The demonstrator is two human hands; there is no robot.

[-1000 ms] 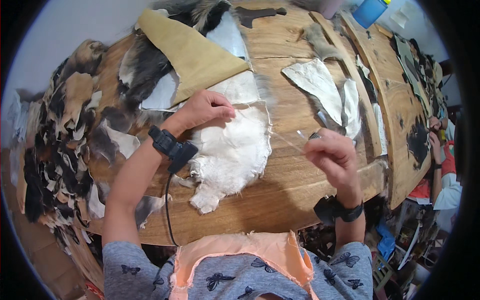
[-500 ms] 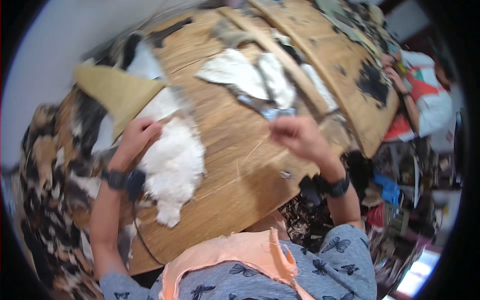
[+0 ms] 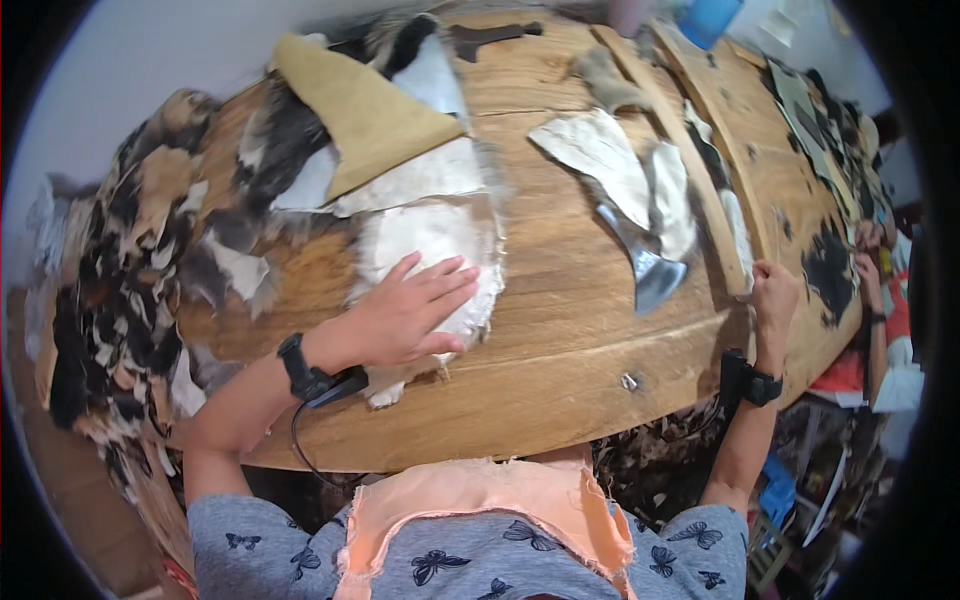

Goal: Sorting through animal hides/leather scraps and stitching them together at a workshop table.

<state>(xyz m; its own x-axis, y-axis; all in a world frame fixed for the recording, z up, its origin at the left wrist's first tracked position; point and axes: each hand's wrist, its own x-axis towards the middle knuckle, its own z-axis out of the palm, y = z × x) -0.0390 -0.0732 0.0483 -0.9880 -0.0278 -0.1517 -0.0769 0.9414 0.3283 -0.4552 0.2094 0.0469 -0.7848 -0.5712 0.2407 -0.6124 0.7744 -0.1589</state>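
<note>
My left hand [image 3: 405, 315] lies flat with fingers spread on a white piece of hide [image 3: 420, 235], whose edges look furry. The hand covers its lower middle. At the right, my right hand [image 3: 777, 292] is closed in a fist by the near end of a wooden strip [image 3: 690, 150]; whatever it may hold is hidden. Between the hands lies a metal tool with a flared blade [image 3: 655, 280], touching neither hand. Just beyond it are two white hide pieces [image 3: 600, 155]. A tan triangular piece [image 3: 365, 115] rests on other hides beyond my left hand.
Scraps of brown, black and white fur [image 3: 115, 330] are heaped at the left. A second wooden strip [image 3: 715, 130] runs beside the first. A small metal object [image 3: 629, 382] sits near the table's front edge. Another person's hands [image 3: 868, 250] are at the far right beside a black patch [image 3: 830, 275].
The view has swung to the right. My left hand has gone from the white hide's edge to lying flat upon it. My right fist has moved rightward, away from the flared blade.
</note>
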